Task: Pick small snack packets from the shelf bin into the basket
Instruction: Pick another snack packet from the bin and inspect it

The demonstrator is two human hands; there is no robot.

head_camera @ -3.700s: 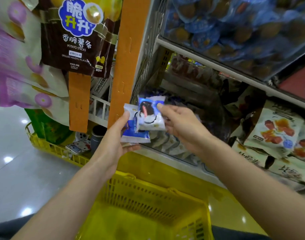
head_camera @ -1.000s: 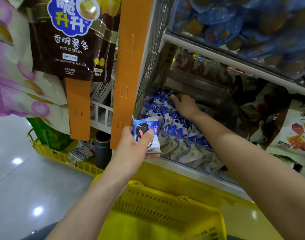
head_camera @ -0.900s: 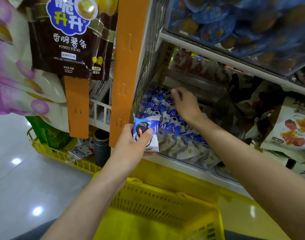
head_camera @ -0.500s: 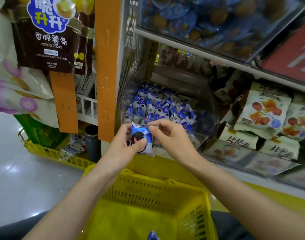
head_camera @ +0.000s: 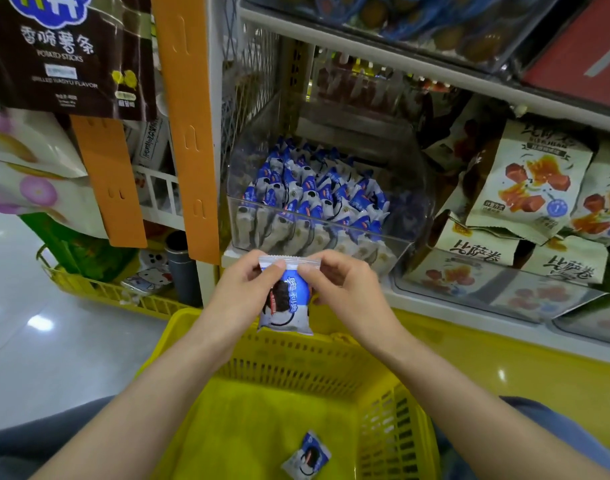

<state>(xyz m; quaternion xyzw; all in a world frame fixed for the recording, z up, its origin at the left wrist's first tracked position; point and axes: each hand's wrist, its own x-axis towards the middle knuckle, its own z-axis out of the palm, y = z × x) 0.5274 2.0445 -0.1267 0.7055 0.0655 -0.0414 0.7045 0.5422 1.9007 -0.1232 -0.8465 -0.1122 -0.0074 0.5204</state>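
Observation:
A small blue-and-white cookie packet (head_camera: 286, 303) hangs over the far rim of the yellow basket (head_camera: 383, 420). My left hand (head_camera: 242, 289) pinches its top left corner and my right hand (head_camera: 341, 289) pinches its top right corner. One more such packet (head_camera: 307, 459) lies on the basket floor. Behind the hands, a clear plastic shelf bin (head_camera: 405, 216) holds several of the same packets (head_camera: 314, 192) standing in rows.
An orange hanging strip (head_camera: 187, 126) runs down left of the bin, with a brown potato-stick bag (head_camera: 71, 57) beside it. Beige snack bags (head_camera: 525, 188) fill the shelf to the right. A second yellow basket (head_camera: 99, 289) sits on the floor at left.
My right hand came back from the bin to the packets in my left hand. Both hands moved down over the basket, and a packet now lies on its floor.

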